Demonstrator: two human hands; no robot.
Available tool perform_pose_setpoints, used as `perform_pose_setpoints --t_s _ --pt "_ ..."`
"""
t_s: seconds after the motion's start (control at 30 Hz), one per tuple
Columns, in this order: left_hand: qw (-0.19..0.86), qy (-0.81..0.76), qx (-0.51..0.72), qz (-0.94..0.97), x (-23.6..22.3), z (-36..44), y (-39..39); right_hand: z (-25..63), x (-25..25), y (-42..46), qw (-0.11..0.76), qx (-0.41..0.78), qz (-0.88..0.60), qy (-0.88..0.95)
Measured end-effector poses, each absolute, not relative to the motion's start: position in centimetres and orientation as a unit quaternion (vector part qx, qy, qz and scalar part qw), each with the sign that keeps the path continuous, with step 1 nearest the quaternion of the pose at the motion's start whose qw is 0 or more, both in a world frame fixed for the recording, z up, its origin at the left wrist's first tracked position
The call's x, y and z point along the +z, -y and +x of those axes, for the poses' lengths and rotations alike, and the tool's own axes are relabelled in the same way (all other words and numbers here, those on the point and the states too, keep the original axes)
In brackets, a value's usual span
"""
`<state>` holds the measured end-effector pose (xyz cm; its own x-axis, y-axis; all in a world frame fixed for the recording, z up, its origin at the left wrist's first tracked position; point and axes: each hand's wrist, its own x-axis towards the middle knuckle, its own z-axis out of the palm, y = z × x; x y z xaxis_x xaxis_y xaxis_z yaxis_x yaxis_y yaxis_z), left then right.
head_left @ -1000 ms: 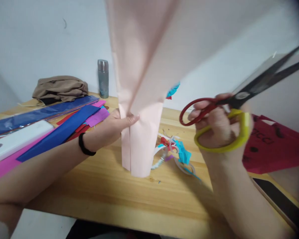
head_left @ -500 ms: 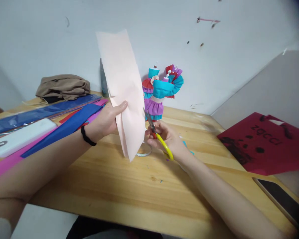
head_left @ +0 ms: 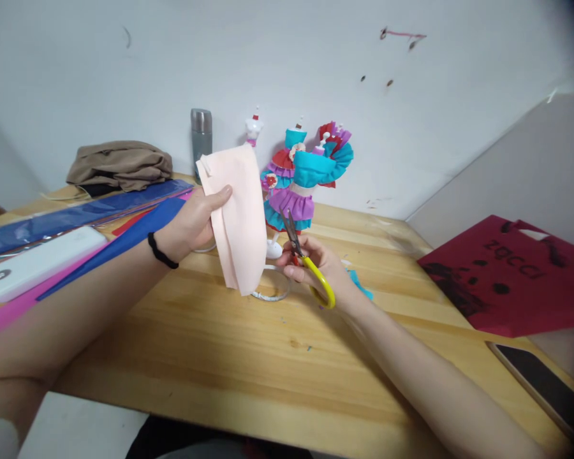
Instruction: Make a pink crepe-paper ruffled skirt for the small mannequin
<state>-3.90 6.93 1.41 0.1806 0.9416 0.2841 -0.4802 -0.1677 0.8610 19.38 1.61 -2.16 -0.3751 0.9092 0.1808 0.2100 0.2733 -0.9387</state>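
My left hand (head_left: 196,217) is closed on a folded pale pink sheet (head_left: 242,223), thumb on its front face; whether it is paper or thin fabric I cannot tell. The sheet hangs upright above the table, its top edge folded over. To its right, my right hand (head_left: 316,261) grips yellow-handled scissors (head_left: 323,287). The blades point up and stand slightly apart, clear of the sheet. Behind the hands stand small dress-form figures in ruffled turquoise, purple and red dresses (head_left: 299,204). A plainer white form (head_left: 254,129) rises behind the sheet. Below lies a white ring (head_left: 272,298).
On the left lie a white power bank (head_left: 48,261), blue and pink strips (head_left: 119,245) and a brown cloth (head_left: 119,167). A grey flask (head_left: 201,137) stands near the wall. At right are a red bag (head_left: 507,280) and a phone (head_left: 536,382). Turquoise scraps (head_left: 361,285) lie near my right wrist.
The pink sheet's tall upper part has come down, folded over, so the flask and white form now show. My left hand has shifted slightly left. The scissors have barely moved.
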Motion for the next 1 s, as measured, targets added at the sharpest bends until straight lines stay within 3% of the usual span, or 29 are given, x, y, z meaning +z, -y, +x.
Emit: perform_pose_setpoints --t_s 0.1,0.17,0.23,0.3,0.47,0.6,0.77,1.0 --pt "0.595 -0.245 0.596 0.48 1.2 -4.4 -7.4 19.7 -1.7 -1.0 0.396 0.489 -0.326 0.706" --pt "0.598 -0.259 0.597 0.467 0.9 -4.6 -7.7 19.6 -0.9 0.0 0.308 0.492 -0.283 0.763" --pt "0.604 -0.271 0.596 0.454 0.7 -4.7 -8.0 19.2 0.2 1.4 0.171 0.394 -0.252 0.867" --pt "0.609 -0.27 0.592 0.454 0.4 -4.7 -8.1 18.6 1.1 2.9 0.086 0.252 -0.253 0.93" --pt "0.604 -0.237 0.584 0.488 0.3 -4.8 -8.1 17.9 1.7 5.1 -0.022 0.038 -0.267 0.963" --pt "0.602 -0.251 0.601 0.461 0.3 -5.0 -8.3 18.2 1.8 5.1 -0.016 0.018 -0.264 0.964" --pt "0.601 -0.283 0.631 0.401 0.1 -5.4 -8.9 18.8 2.3 4.9 0.063 0.031 -0.284 0.956" --pt "0.592 -0.309 0.662 0.341 0.1 -6.6 -10.0 18.9 1.3 3.0 0.078 0.052 -0.281 0.955"
